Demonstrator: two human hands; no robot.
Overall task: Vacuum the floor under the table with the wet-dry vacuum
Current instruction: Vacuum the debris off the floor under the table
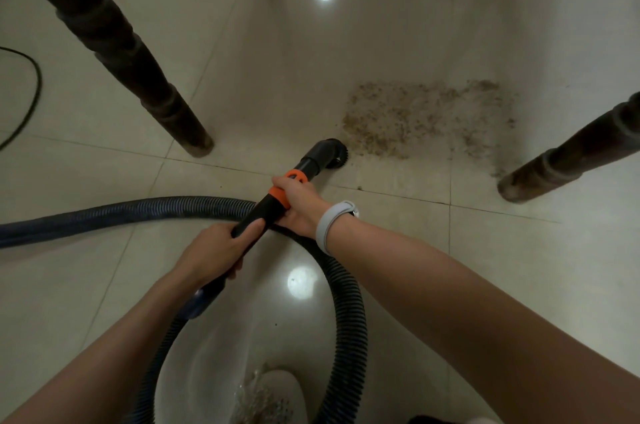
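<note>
Fingers of both hands wrap wand (263,212) | brush nozzle (332,152) touches debris (415,119)

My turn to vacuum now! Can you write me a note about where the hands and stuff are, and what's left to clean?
Left hand: grips the black wand low down, near where the hose joins.
Right hand: grips the wand by its orange collar.
Brush nozzle: on the floor, at the near left edge of the dirt patch.
The dirt lies between the table legs, nearer the right one.
Done: nozzle brought to the dirt.
Left: nearly the whole patch, so sweep the nozzle right and away from you. The hose loops round your feet; mind it.
</note>
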